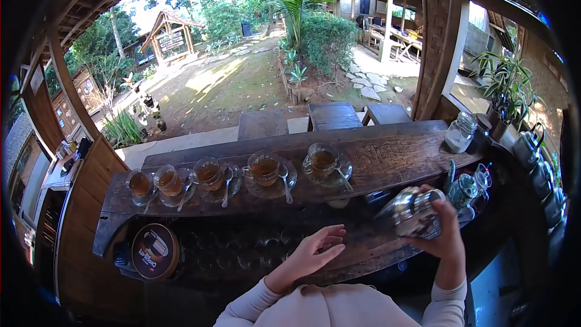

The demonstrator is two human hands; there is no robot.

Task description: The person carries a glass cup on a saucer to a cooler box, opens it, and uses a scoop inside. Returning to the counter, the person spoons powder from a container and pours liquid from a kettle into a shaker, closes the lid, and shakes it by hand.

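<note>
My right hand is wrapped round a jar with a shiny metal lid, tilted over the lower shelf at the right. To its left, my left hand hangs with its fingers apart and nothing in it. Along the wooden counter stand several glass cups of brown drink on saucers with spoons; the rightmost cup is the nearest to my hands, and another cup stands to its left.
A jar of white contents and a dark jar stand at the counter's right end. Glassware is just beyond my right hand. A round tin sits at the lower left, beside dim rows of glasses. Stools line the far side.
</note>
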